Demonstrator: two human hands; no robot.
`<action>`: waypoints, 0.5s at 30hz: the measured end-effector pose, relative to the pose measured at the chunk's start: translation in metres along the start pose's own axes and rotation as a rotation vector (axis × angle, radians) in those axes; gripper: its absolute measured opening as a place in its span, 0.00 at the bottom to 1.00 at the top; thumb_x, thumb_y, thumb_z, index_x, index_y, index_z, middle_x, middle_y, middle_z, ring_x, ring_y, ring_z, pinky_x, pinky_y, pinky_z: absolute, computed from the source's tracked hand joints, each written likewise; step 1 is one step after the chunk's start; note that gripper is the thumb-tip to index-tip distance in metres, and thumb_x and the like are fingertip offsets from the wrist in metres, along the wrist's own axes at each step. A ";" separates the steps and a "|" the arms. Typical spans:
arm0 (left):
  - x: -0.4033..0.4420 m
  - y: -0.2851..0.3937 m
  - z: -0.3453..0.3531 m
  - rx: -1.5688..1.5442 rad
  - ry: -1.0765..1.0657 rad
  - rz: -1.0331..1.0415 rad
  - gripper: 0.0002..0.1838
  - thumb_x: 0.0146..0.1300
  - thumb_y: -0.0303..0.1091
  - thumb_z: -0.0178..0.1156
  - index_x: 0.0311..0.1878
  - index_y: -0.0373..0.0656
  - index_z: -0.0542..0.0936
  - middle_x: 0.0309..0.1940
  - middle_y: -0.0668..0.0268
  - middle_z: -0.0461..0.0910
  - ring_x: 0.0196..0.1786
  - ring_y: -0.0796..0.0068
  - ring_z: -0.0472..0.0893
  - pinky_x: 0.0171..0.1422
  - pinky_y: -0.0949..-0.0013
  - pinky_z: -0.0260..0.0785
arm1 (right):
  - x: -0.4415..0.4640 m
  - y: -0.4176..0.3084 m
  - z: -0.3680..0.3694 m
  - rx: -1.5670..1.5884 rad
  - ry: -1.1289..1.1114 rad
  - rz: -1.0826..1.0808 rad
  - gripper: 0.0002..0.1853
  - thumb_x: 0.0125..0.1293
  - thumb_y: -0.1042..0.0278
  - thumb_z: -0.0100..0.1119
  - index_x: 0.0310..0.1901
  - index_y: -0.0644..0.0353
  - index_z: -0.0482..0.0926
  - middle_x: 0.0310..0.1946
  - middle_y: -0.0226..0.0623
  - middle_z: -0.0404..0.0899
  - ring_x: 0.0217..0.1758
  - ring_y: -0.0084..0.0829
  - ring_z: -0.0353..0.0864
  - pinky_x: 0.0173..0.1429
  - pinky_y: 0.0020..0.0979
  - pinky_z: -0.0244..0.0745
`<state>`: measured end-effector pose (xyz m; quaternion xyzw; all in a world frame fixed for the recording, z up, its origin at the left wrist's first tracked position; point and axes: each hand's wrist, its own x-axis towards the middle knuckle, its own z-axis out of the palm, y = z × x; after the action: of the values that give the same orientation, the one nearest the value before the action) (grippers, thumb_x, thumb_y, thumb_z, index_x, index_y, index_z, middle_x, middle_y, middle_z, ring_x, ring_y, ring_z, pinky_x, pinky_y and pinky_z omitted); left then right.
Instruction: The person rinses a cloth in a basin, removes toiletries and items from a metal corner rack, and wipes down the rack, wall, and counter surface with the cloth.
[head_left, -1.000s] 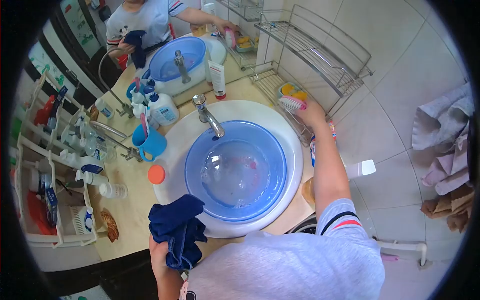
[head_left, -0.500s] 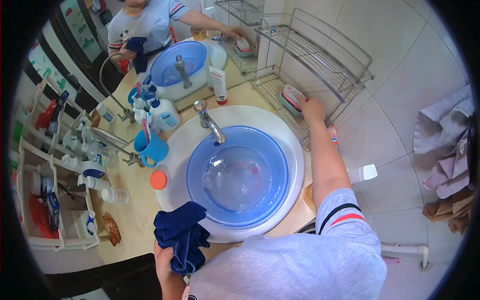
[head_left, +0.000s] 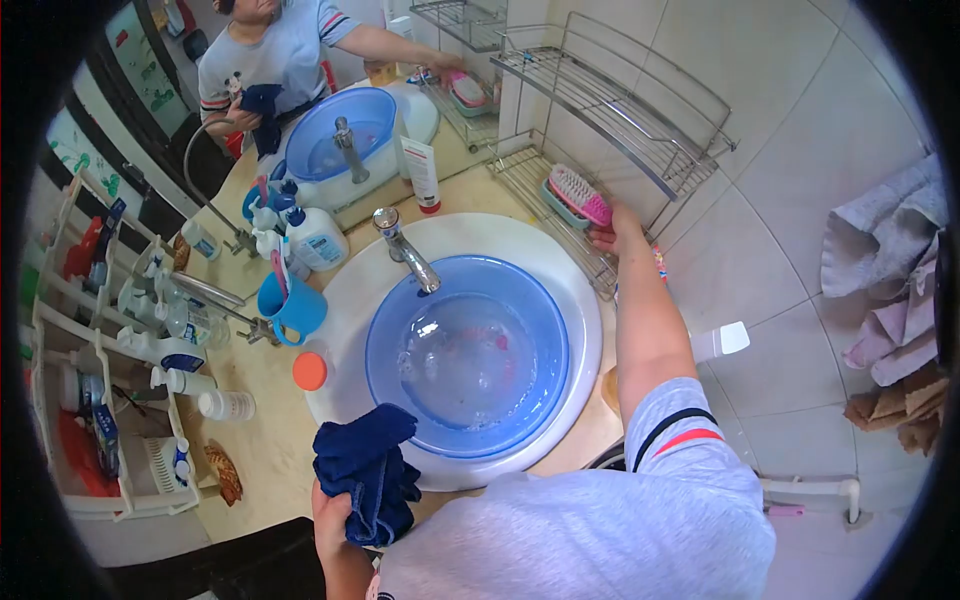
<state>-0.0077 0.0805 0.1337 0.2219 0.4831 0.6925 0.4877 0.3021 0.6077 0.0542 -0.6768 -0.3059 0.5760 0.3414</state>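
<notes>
Right hand (head_left: pixel 622 232) has drawn back slightly along the brush (head_left: pixel 577 191) since the previous frame; the pink handle, then largely covered by the fingers, now shows. Brush lies bristles up on the pale green dish (head_left: pixel 565 210), on the lower shelf of the wire rack (head_left: pixel 530 185). Right hand is at the handle end, fingers partly hidden; cannot tell whether they grip the handle or only rest by it.

Left hand (head_left: pixel 335 515) is clamped on a bunched navy cloth (head_left: pixel 368 470), held at the near left of the sink. Hands well apart.

Outward from the rack: white sink (head_left: pixel 585 330) set in the counter (head_left: pixel 275 440), with a blue basin (head_left: pixel 375 385) inside it. Basin contains cloudy water with some bubbles. Faucet (head_left: pixel 408 252) extends over the basin's far rim. White tube (head_left: pixel 421 175) with red cap stands behind the sink, cap down.

Left of faucet: white pump bottle (head_left: pixel 317 240), and nearer, a blue cup (head_left: pixel 298 308) with a pink-handled item in it. Orange lid (head_left: pixel 310 371) is at the sink's left edge. Further left, a white shelf unit (head_left: pixel 105 350) carries assorted bottles. Far right: towels (head_left: pixel 880 240) hang by the tiled wall. Mirror behind the counter shows the person's reflection.
</notes>
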 end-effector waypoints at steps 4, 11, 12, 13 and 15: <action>-0.003 -0.002 -0.007 0.024 0.037 -0.034 0.36 0.47 0.33 0.57 0.63 0.28 0.66 0.56 0.53 0.76 0.55 0.64 0.77 0.61 0.65 0.68 | 0.016 0.002 0.002 -0.011 -0.103 0.013 0.19 0.68 0.46 0.48 0.38 0.53 0.79 0.28 0.36 0.80 0.25 0.31 0.79 0.27 0.34 0.78; 0.002 -0.005 -0.015 0.019 0.015 -0.061 0.34 0.48 0.33 0.58 0.61 0.28 0.68 0.54 0.55 0.77 0.53 0.67 0.79 0.59 0.66 0.70 | 0.026 0.000 0.009 -0.139 -0.137 0.000 0.14 0.64 0.51 0.56 0.35 0.54 0.80 0.24 0.34 0.81 0.21 0.28 0.78 0.26 0.33 0.76; 0.003 -0.004 -0.014 0.018 0.007 -0.071 0.34 0.48 0.33 0.58 0.61 0.28 0.68 0.53 0.55 0.77 0.52 0.68 0.79 0.58 0.66 0.70 | 0.025 -0.001 0.011 -0.188 -0.139 -0.024 0.13 0.64 0.52 0.58 0.35 0.54 0.81 0.24 0.34 0.81 0.21 0.28 0.78 0.26 0.33 0.76; 0.004 -0.003 -0.013 0.017 -0.001 -0.081 0.34 0.48 0.33 0.58 0.61 0.28 0.68 0.53 0.55 0.78 0.51 0.68 0.79 0.57 0.67 0.71 | 0.028 -0.001 0.012 -0.215 -0.144 -0.026 0.13 0.64 0.52 0.58 0.34 0.53 0.81 0.24 0.32 0.81 0.23 0.28 0.79 0.27 0.32 0.76; 0.007 -0.001 -0.007 0.021 0.003 -0.087 0.34 0.48 0.33 0.59 0.61 0.28 0.68 0.51 0.56 0.78 0.50 0.69 0.80 0.56 0.67 0.71 | 0.037 -0.002 0.014 -0.270 -0.159 -0.031 0.12 0.64 0.53 0.59 0.33 0.52 0.81 0.24 0.30 0.80 0.26 0.26 0.80 0.31 0.29 0.77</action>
<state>-0.0159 0.0832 0.1285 0.2046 0.5003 0.6659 0.5142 0.2933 0.6407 0.0333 -0.6641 -0.4172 0.5759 0.2309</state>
